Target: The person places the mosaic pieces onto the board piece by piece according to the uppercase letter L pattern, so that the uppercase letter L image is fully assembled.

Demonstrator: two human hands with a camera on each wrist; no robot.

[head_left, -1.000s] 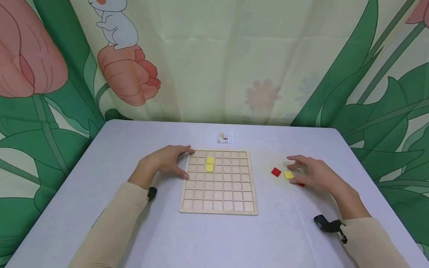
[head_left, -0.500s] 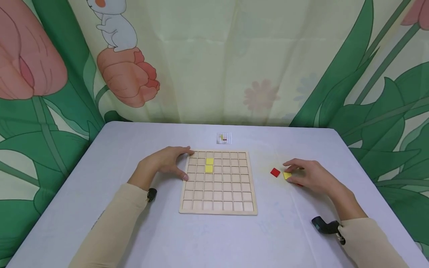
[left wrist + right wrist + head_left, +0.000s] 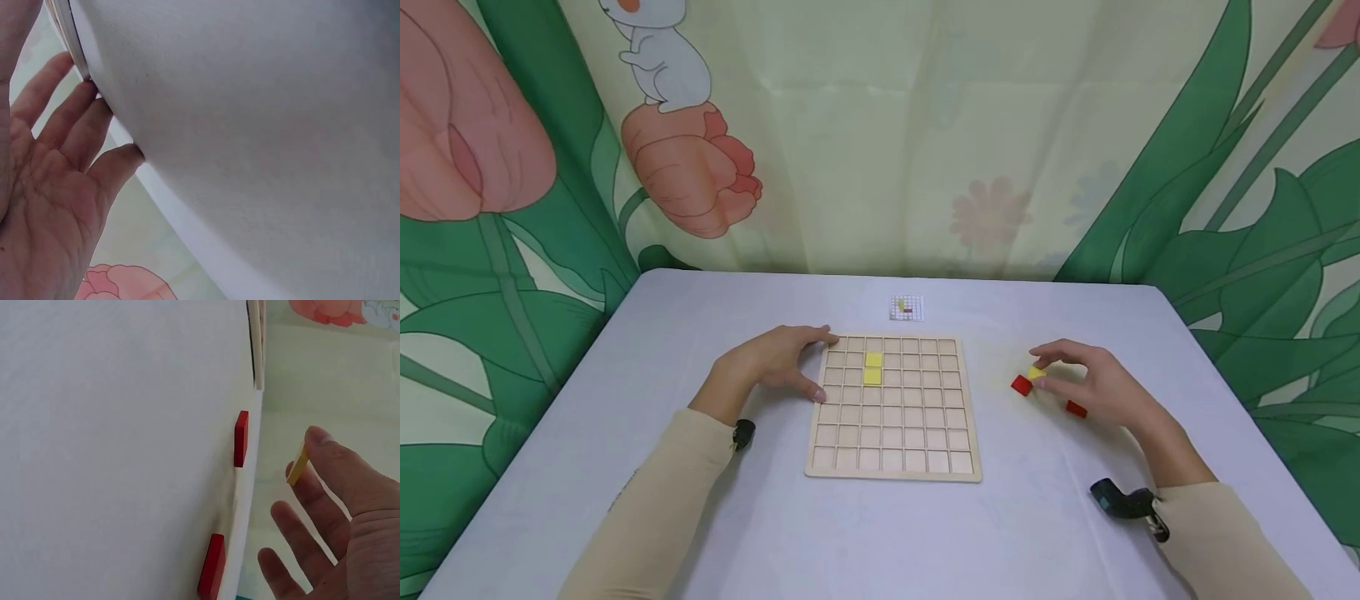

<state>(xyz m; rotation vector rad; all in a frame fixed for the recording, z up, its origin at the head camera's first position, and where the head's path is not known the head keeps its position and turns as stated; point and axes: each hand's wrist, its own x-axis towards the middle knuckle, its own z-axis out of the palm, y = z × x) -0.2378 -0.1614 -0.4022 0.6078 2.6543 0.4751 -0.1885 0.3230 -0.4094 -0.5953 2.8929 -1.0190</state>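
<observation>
A square wooden grid board (image 3: 891, 433) lies on the table, with two yellow tiles (image 3: 872, 377) in neighbouring cells, one above the other, near its upper left. My left hand (image 3: 775, 358) rests at the board's left edge, thumb and fingers spread along it near the top corner. Between thumb and index finger, my right hand (image 3: 1101, 387) pinches a yellow square tile (image 3: 299, 465), lifted off the table; its other fingers are loosely bent. Below that hand, one red tile (image 3: 1021, 385) lies close to the yellow one, and a second red tile (image 3: 1077, 409) lies under the palm side.
A small card (image 3: 907, 308) with a printed grid and coloured squares lies beyond the board. The white-covered table (image 3: 760, 533) ends at a curtain (image 3: 865, 167) with a rabbit and flowers printed on it.
My right hand has closed thumb and finger on the yellow tile and raised it, moving slightly left towards the nearer red tile. The other red tile now shows fully. My left hand stays at the board.
</observation>
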